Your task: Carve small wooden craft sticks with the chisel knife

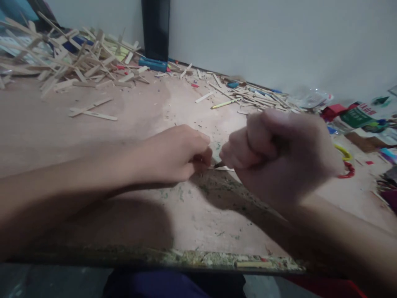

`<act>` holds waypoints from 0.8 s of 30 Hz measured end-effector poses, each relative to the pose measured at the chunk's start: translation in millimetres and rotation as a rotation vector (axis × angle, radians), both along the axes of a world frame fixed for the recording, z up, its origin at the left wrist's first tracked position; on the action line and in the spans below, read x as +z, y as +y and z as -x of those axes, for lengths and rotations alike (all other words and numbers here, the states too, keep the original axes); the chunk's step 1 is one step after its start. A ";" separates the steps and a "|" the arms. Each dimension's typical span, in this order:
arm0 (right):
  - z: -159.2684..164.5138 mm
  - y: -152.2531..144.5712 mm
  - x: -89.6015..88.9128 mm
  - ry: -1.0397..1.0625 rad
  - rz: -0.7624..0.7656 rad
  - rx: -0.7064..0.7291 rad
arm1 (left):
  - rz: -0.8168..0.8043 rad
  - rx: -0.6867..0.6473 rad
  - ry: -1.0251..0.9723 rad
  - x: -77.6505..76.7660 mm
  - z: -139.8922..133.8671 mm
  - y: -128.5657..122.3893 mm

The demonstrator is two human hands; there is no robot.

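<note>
Nearest me, purple cloth (161, 283) is showing below the worn edge (204, 258) of the table, where a loose stick (254, 264) is lying along the rim. Beyond it, green specks (181, 192) are dotting the wooden top. I am seeing my two hands meeting over a thin pale strip (226, 169), which is lying flat on the table between them. My right hand (279, 153) is making a tight fist around a dark-tipped tool (218, 164), its tip pointing down at the strip. My left hand (189, 155) is resting with fingers curled at the strip's other end; through this blur I cannot tell whether they are pinching it or only pressing. Farther off, two crossed sticks (93, 112) are lying on the left, and a yellow pencil (225, 104) is sitting beside a stick pile (263, 99). At the back, a tangled heap of sticks (77, 62) is spreading before the pale wall (263, 37).
</note>
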State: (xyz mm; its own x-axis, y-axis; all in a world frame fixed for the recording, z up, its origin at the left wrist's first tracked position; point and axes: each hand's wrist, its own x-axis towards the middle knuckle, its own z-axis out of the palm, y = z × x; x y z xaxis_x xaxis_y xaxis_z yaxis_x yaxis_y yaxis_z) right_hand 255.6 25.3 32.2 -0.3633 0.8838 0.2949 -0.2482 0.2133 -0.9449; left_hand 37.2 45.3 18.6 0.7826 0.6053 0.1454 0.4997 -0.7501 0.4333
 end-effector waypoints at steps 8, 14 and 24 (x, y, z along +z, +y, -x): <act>-6.6 21.0 -6.8 0.009 0.057 -0.024 | -0.004 -0.016 0.010 -0.1 1.3 2.0; -12.5 19.6 -7.9 0.027 0.066 -0.044 | -0.004 -0.011 0.021 -0.5 -1.8 1.4; 1.0 -12.5 4.5 -0.076 -0.022 0.010 | 0.043 -0.015 0.016 1.3 -1.4 -1.4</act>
